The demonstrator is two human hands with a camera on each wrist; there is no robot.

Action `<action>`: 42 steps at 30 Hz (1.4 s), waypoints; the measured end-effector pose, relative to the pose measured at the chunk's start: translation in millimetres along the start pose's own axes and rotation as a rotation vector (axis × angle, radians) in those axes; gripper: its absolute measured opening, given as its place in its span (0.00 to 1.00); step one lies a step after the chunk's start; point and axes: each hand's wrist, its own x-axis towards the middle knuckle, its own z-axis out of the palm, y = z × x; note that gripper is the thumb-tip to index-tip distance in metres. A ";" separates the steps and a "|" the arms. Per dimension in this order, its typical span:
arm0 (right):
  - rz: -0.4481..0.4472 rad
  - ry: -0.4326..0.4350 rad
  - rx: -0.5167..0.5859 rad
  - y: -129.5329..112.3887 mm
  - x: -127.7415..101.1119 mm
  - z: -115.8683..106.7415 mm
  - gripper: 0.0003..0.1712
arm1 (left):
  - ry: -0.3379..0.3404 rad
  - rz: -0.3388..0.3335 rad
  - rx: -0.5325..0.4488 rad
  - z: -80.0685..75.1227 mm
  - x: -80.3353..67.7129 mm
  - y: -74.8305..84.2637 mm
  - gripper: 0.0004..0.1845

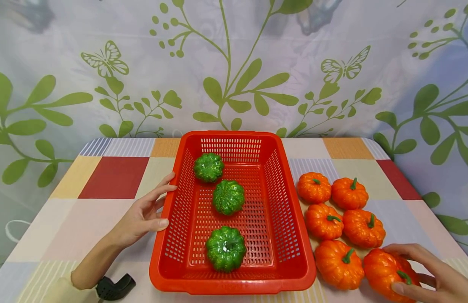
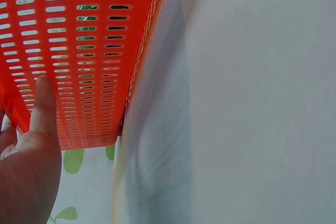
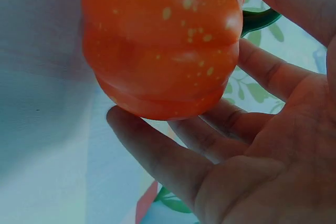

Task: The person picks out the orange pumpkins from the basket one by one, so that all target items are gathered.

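A red perforated plastic basket (image 1: 236, 287) stands mid-table with three green toy pumpkins (image 1: 228, 198) inside. My left hand (image 1: 143, 216) rests on its left rim, fingers extended; in the left wrist view one straight finger (image 2: 44, 103) lies against the outer slotted wall (image 2: 89, 85). At the near right, my right hand (image 1: 427, 273) holds an orange toy pumpkin (image 1: 383, 273), thumb beside its green stem and fingers around the far side. Close up, the right wrist view has that pumpkin's yellow-flecked side (image 3: 163, 51) against the fingers. Several other orange pumpkins (image 1: 324, 221) sit in two columns right of the basket.
A black curved object (image 1: 114, 288) lies by the left forearm at the near edge. Patchwork cloth (image 1: 112, 179) in checks and stripes covers the table. Behind it hangs a pale curtain (image 1: 143, 54) printed with green leaves and butterflies.
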 end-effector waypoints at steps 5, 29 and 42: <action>-0.046 -0.028 -0.009 3.6 3.0 1.3 0.28 | 0.001 0.002 0.004 0.2 -0.1 0.6 0.33; -0.048 -0.088 -0.063 2.9 4.7 9.1 0.29 | 0.013 -0.007 0.031 -0.5 -0.4 -1.6 0.34; -0.060 -0.054 -0.077 3.1 4.3 11.3 0.30 | -0.003 0.006 0.019 -0.3 0.3 0.7 0.33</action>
